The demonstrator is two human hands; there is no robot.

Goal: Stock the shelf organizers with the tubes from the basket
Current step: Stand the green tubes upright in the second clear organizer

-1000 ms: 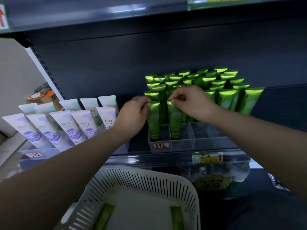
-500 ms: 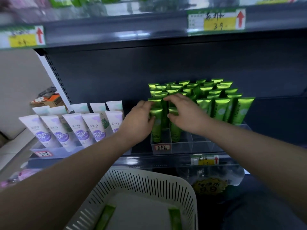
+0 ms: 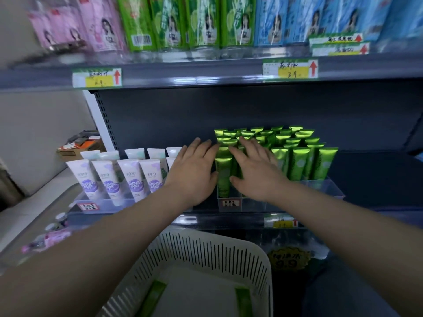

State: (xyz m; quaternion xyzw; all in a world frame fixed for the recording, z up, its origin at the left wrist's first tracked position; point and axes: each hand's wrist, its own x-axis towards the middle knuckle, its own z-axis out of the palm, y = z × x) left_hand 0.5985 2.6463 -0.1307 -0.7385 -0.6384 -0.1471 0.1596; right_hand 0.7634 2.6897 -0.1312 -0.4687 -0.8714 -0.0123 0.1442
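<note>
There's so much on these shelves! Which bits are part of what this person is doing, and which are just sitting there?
Part of the job: left hand, right hand, green tubes standing in the clear organizer, white basket, two spare green tubes lying in it.

Just there: lilac tubes, boxed packs on the upper shelf, price tags, cardboard box.

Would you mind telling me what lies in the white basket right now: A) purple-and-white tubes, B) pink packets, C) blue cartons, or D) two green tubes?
D: two green tubes lie on the floor of the basket, one toward each side.
</note>
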